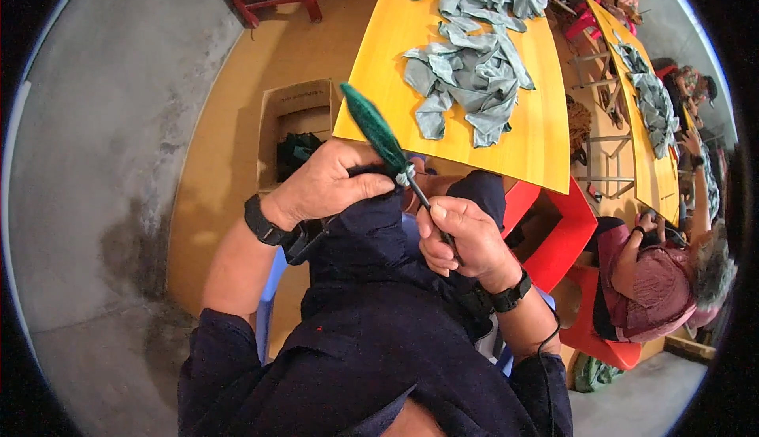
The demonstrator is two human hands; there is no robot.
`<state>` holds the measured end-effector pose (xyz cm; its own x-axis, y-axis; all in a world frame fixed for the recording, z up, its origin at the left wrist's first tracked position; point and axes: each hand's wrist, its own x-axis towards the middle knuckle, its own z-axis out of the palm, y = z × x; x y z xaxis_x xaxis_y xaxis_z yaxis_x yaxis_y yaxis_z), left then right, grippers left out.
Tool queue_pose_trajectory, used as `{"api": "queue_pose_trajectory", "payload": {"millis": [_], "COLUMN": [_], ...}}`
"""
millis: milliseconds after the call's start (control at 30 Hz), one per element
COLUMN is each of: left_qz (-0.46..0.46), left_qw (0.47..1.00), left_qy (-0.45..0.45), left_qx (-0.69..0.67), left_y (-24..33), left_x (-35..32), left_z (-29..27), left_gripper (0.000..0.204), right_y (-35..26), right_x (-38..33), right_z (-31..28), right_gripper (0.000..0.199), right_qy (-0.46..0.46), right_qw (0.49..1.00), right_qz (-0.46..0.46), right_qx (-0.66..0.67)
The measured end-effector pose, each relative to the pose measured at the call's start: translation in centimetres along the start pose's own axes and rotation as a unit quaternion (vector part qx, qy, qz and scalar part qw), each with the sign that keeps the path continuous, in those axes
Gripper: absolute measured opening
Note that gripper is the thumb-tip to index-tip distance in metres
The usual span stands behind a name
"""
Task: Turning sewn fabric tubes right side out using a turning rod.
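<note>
In front of my lap is a dark green, leaf-shaped piece (370, 125), tilted with its tip toward the upper left. Its lower end joins a thin dark stick (419, 193), and a small pale grey-green knot (405, 175) wraps the joint. My right hand (465, 235) is closed round the stick below that knot. At the base of the green piece, my left hand (336, 180) has its thumb and fingers drawn together. Something dark shows between them, but the green piece partly hides the fingertips and I cannot make out what they grip.
Crumpled grey-green cloths (474, 81) lie on the yellow table (379, 58) ahead. An open cardboard box (296, 99) with dark cloth inside stands left of it. Red chairs (553, 231) are at the right, where several people sit along another yellow table (652, 188).
</note>
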<state>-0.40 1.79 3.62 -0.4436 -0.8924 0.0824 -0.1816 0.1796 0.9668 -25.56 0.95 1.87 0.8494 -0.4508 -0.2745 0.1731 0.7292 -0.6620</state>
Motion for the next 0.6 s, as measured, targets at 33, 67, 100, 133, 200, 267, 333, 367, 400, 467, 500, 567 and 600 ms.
{"api": "queue_pose_trajectory", "payload": {"millis": [33, 67, 100, 133, 200, 267, 333, 367, 400, 467, 500, 567, 600], "left_qz": [-0.023, -0.020, -0.017, -0.014, -0.076, -0.106, -0.068, -0.041, -0.040, -0.064, -0.101, -0.094, -0.089], "left_qw": [0.999, 0.999, 0.997, 0.993, 0.983, 0.965, 0.911, 0.906, 0.905, 0.952, 0.963, 0.965, 0.962], "left_qy": [0.038, 0.037, 0.076, 0.114, 0.168, 0.238, 0.342, 0.351, 0.354, 0.295, 0.248, 0.229, 0.212], "left_qx": [-0.013, -0.012, -0.014, -0.016, -0.021, -0.041, -0.220, -0.233, -0.231, -0.049, -0.018, -0.081, -0.147], "left_y": [0.9, 0.5, -0.2, -0.7, -2.0, -0.8, -2.8, -3.6, -3.2, -1.9, -2.2, -1.9, -1.6], "left_x": [0.1, 0.1, 0.0, -0.1, -1.2, -1.2, -0.5, -0.2, 0.0, -0.1, -0.4, -0.8, -1.0], "left_z": [0.8, 1.2, 1.8, 2.2, 4.3, 8.4, 11.6, 11.7, 10.9, 8.7, 7.6, 6.7, 6.3], "left_gripper": [0.023, 0.023, 0.019, 0.017, 0.027, 0.030, 0.040, 0.042, 0.042, 0.043, 0.030, 0.016, 0.009], "right_y": [0.1, 0.2, 0.3, 0.4, 0.2, -0.2, -0.7, -0.3, -0.4, -1.0, -0.7, -0.4, -0.3], "right_x": [0.0, -0.1, -0.2, -0.3, 0.2, 1.4, 3.1, 3.4, 3.2, 1.9, 1.8, 1.6, 1.5], "right_z": [-0.4, -0.5, -0.6, -0.6, -0.5, -0.1, 0.8, 0.3, -0.2, -1.6, -1.8, -1.7, -1.6], "right_gripper": [0.034, 0.034, 0.033, 0.033, 0.031, 0.030, 0.028, 0.027, 0.027, 0.027, 0.028, 0.030, 0.032], "right_qy": [-0.011, -0.010, -0.001, 0.008, 0.050, 0.092, 0.230, 0.226, 0.222, 0.177, 0.165, 0.146, 0.126], "right_qw": [1.000, 1.000, 1.000, 0.999, 0.996, 0.990, 0.955, 0.951, 0.952, 0.957, 0.950, 0.953, 0.957], "right_qz": [0.003, 0.001, -0.015, -0.031, -0.049, -0.067, -0.167, -0.186, -0.186, -0.153, -0.164, -0.163, -0.158], "right_qx": [-0.004, -0.005, -0.010, -0.014, -0.047, -0.077, -0.084, -0.100, -0.101, -0.171, -0.211, -0.208, -0.206]}}
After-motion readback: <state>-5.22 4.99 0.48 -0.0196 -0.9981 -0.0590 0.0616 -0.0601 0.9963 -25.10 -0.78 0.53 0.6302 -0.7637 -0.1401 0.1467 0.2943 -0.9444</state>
